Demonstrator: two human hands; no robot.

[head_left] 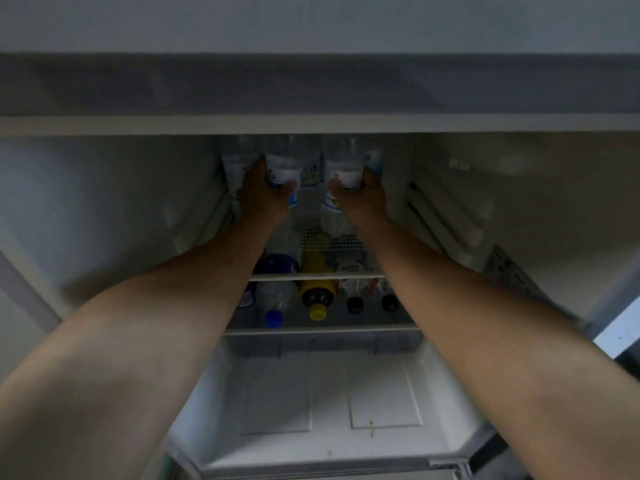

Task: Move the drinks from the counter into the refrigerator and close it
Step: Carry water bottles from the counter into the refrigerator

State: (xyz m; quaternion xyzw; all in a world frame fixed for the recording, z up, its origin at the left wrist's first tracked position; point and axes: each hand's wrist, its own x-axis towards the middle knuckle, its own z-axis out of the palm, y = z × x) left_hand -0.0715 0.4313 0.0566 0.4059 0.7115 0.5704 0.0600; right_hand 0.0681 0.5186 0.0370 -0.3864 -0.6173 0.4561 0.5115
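Two water bottles sit gripped in the refrigerator: left hand grasps one; right hand the other.

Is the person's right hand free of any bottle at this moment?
No: the right hand grips a clear plastic bottle with a white-and-blue label on the refrigerator's upper shelf.

light: dim, bluish | wall: plain pale grey | bright strip: right edge
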